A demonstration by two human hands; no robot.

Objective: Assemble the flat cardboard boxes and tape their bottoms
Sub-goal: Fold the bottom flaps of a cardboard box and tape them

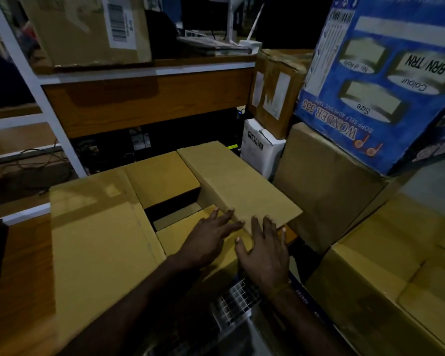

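Before the shelving, the plain brown cardboard box (100, 240) sat mid-fold, flaps open. Left hand (206, 240) and right hand (265, 250), both spread flat (gripping nothing), pressed the near flap (180, 237); closing the long flap (242, 186) seemed next.

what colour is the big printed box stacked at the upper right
Blue with white label panels and red lettering, seen in the head view.

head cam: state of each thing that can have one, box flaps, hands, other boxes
cardboard box: being assembled, unsealed, dark gap open between flaps
right flap: partly folded, tilted
left flap: laid outward
left hand: open, flat on near flap
right hand: open, at right flap's edge
blue carton: closed, upside down
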